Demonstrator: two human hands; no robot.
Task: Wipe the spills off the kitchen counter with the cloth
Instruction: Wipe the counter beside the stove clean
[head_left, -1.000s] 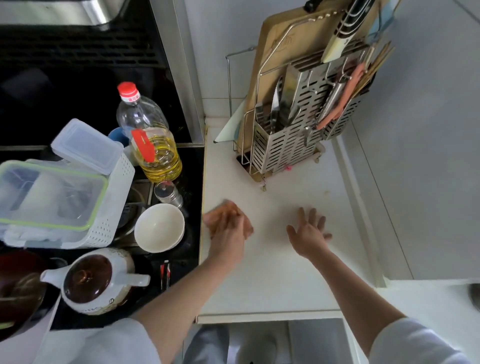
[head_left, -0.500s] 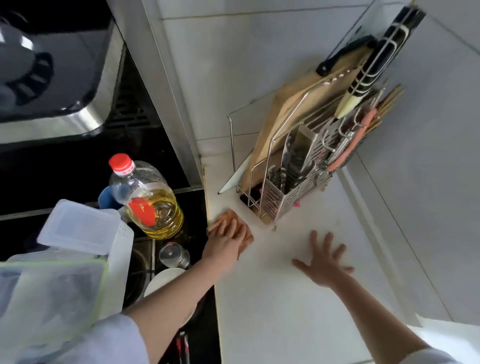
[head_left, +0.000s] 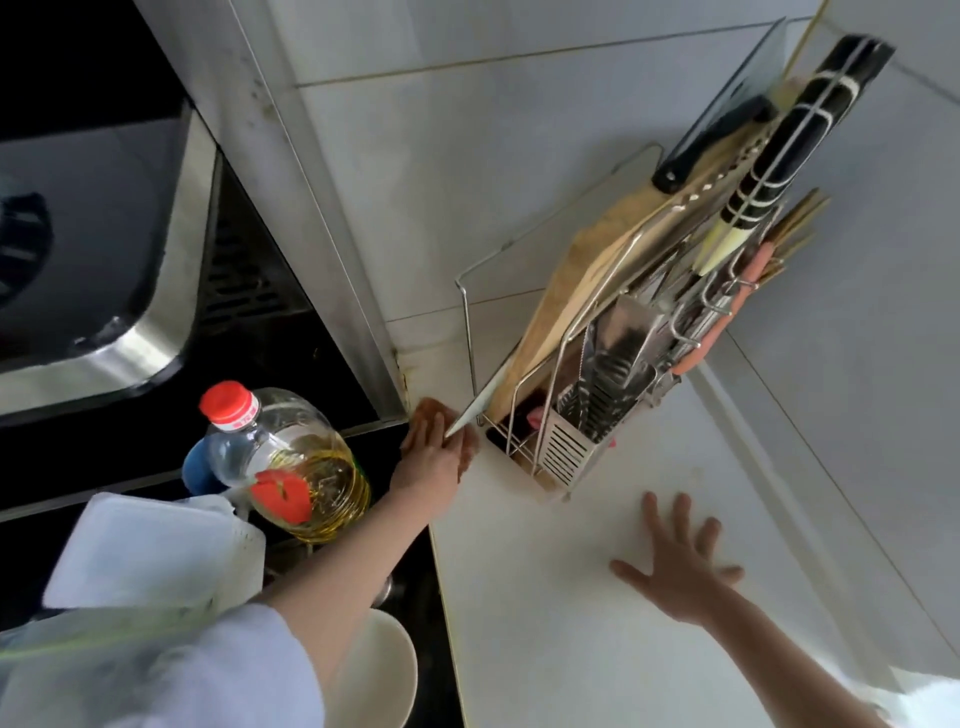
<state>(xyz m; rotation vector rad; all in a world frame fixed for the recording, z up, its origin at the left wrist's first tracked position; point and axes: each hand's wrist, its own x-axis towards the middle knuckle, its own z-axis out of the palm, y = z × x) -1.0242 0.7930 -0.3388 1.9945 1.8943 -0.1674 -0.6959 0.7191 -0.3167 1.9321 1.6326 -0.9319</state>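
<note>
Pressing flat-fingered, the left hand (head_left: 434, 451) covers the cloth (head_left: 466, 451) on the counter (head_left: 571, 623); right hand (head_left: 680, 564) splayed.

The left hand (head_left: 434, 447) is stretched far forward, arm nearly straight, palm down with fingers laid flat. The right hand (head_left: 680, 566) lies nearer the body, palm down, fingers spread wide and straight, forearm angling in from the lower right.

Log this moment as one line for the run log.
step: wiping back corner | left hand: presses cloth on counter beside knife rack | right hand: flat on counter, fingers spread | oil bottle: on stove side
</note>
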